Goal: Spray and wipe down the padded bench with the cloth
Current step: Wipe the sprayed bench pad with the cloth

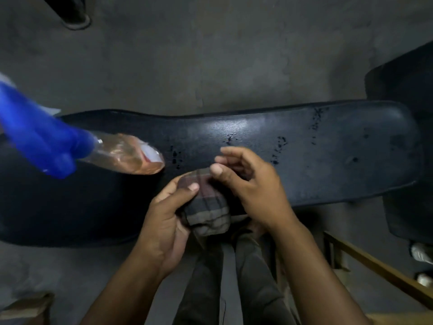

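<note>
**benchguy:** Step check: spraying looks done, wiping not started. Dark wet spots scattered over the right half of the padded bench (304,160), so liquid already down. Spray bottle (121,156) parked on the left end of the pad, lying tilted, blue trigger head toward the camera and blurred, amber liquid inside.

**ragman:** Agreed, looks like cloth prep right now. Plaid cloth (206,207) bunched into a wad at the near edge of the bench, right in the middle. Left hand (164,221) curled around it from the side, thumb pressed on top, so definitely gripping. Right hand (253,184) over the far end of the wad, fingers loosely spread and half bent, thumb tip touching the fabric; can't tell if actually pinching or just tucking a fold.

**benchguy:** Next move, probably: get a flat face on that wad, then press down and drag across the droplets toward the right end.

**ragman:** Yep. Pad itself: black, glossy, fine-grained vinyl look, slight glare in the centre. Should wipe easily, though droplets could smear if the cloth stays lumpy.
</note>
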